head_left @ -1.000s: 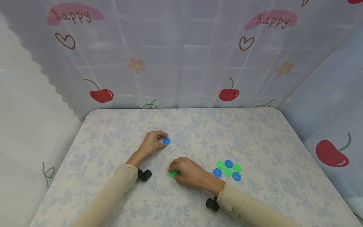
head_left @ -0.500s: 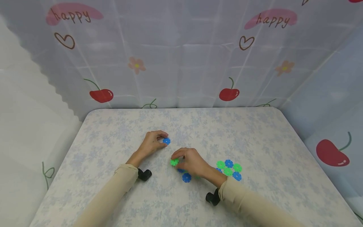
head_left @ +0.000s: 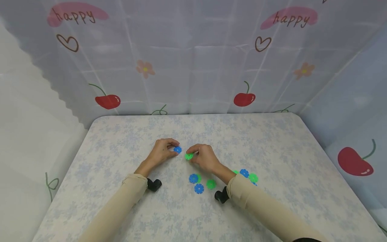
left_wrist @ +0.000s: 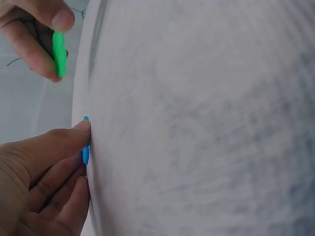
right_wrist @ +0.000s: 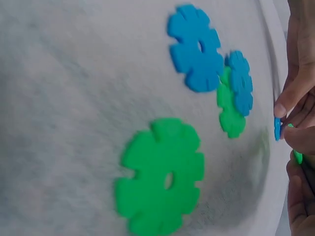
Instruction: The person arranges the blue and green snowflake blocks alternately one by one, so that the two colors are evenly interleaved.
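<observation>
Near the middle of the table, my left hand [head_left: 161, 152] pinches a blue notched snowflake disc [head_left: 177, 150] by its edge, low over the surface. My right hand [head_left: 207, 158] holds a green snowflake disc [head_left: 188, 156] between thumb and fingers, just right of the blue one and apart from it. In the left wrist view the green disc [left_wrist: 59, 54] is seen edge-on, and the blue disc [left_wrist: 85, 152] sits under the left thumb. Below the right hand lie loose discs: a blue disc [head_left: 193, 178] overlapping a green disc [head_left: 199, 178], another blue disc [head_left: 199, 189], and a green disc [head_left: 211, 184].
Right of the right forearm lies a cluster of discs, partly hidden by the sleeve; a blue disc [head_left: 244, 173] and a green disc [head_left: 253, 178] show. The pale floral table [head_left: 121, 134] ends at a printed curtain [head_left: 193, 67].
The right hand has picked the green disc out of the loose discs and carried it away from me, up beside the blue one. Loose discs beneath it are now uncovered. The left hand stays put.
</observation>
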Available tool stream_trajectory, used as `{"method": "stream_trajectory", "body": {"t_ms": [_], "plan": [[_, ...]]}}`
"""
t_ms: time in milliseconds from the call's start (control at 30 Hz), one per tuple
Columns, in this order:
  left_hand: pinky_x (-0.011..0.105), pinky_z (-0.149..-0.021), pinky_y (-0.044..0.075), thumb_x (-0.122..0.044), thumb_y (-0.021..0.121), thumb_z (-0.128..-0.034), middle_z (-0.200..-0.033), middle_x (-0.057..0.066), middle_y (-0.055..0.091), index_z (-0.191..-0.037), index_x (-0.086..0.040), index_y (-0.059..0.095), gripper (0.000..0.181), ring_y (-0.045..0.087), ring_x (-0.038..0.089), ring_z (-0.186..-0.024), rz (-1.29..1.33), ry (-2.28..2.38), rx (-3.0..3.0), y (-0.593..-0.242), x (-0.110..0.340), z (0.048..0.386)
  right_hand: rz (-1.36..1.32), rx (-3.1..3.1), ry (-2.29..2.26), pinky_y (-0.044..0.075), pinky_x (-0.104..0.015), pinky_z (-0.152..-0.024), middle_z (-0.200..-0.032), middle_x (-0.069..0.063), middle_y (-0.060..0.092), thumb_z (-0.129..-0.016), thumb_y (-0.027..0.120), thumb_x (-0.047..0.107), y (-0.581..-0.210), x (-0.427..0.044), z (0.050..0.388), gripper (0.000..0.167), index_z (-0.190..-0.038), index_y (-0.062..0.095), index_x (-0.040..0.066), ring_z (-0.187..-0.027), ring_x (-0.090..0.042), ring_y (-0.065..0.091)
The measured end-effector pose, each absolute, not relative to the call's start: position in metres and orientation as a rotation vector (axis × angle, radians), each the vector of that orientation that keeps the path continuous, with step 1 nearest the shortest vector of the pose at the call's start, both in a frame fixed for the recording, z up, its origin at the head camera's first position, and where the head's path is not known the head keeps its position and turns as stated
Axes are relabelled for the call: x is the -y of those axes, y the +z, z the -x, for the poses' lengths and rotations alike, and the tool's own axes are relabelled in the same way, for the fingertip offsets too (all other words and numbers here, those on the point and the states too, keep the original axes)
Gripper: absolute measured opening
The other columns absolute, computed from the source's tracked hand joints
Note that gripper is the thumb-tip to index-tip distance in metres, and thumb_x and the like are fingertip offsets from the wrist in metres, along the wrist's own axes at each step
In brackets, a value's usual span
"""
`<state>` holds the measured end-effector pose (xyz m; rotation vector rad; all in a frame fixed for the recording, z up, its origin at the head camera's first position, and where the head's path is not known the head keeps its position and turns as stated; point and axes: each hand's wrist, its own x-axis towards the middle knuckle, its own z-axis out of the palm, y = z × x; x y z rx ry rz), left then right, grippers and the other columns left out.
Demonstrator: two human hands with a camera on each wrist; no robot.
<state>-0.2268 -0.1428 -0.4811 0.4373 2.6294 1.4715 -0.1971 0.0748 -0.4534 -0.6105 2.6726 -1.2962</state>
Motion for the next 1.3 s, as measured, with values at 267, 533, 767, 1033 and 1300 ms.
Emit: {"method": "stream_trajectory", "body": {"t_ms": [267, 533, 767, 1033, 1300], "plan": [[0.034, -0.098, 0.05, 0.007, 0.078, -0.0793, -0.115, 0.015, 0.068, -0.114, 0.003, 0.069, 0.036, 0.063, 0.029, -0.114, -0.446, 1.508, -2.596, -0.482, 0.142, 0.23, 0.519, -2.693, -1.214, 0.056, -0.036, -0.083, -0.113, -0.007, 0.07, -0.081, 0.077, -0.004, -0.453, -0.066, 0.219, 0.025, -0.104, 0.077, 0.005, -0.102, -0.025, 0.066], [0.033, -0.096, 0.051, 0.006, 0.079, -0.0785, -0.114, 0.014, 0.068, -0.113, 0.001, 0.07, 0.036, 0.064, 0.028, -0.113, -0.432, 1.487, -2.61, -0.481, 0.143, 0.232, 0.496, -2.698, -1.1, 0.054, -0.037, -0.089, -0.118, -0.008, 0.069, -0.083, 0.077, 0.001, -0.456, -0.059, 0.232, 0.025, -0.107, 0.076, 0.005, -0.11, -0.024, 0.063], [0.034, -0.096, 0.051, 0.006, 0.079, -0.0786, -0.115, 0.015, 0.068, -0.113, 0.002, 0.069, 0.036, 0.063, 0.029, -0.114, -0.45, 1.492, -2.603, -0.48, 0.143, 0.231, 0.488, -2.735, -1.049, 0.054, -0.035, -0.087, -0.116, -0.008, 0.069, -0.082, 0.078, 0.002, -0.464, -0.055, 0.236, 0.027, -0.109, 0.076, 0.006, -0.106, -0.024, 0.064], [0.033, -0.096, 0.051, 0.005, 0.079, -0.0782, -0.113, 0.014, 0.068, -0.112, 0.001, 0.07, 0.035, 0.064, 0.029, -0.113, -0.428, 1.476, -2.624, -0.482, 0.146, 0.228, 0.526, -2.722, -1.068, 0.055, -0.035, -0.086, -0.115, -0.009, 0.069, -0.082, 0.078, 0.0, -0.466, -0.051, 0.234, 0.029, -0.11, 0.075, 0.005, -0.105, -0.024, 0.064], [0.033, -0.095, 0.052, 0.005, 0.079, -0.0785, -0.114, 0.015, 0.068, -0.113, 0.002, 0.07, 0.036, 0.064, 0.029, -0.113, -0.443, 1.47, -2.62, -0.483, 0.145, 0.23, 0.5, -2.713, -1.065, 0.055, -0.034, -0.085, -0.115, -0.009, 0.07, -0.081, 0.078, -0.001, -0.463, -0.051, 0.234, 0.031, -0.111, 0.075, 0.006, -0.104, -0.024, 0.065]]}}
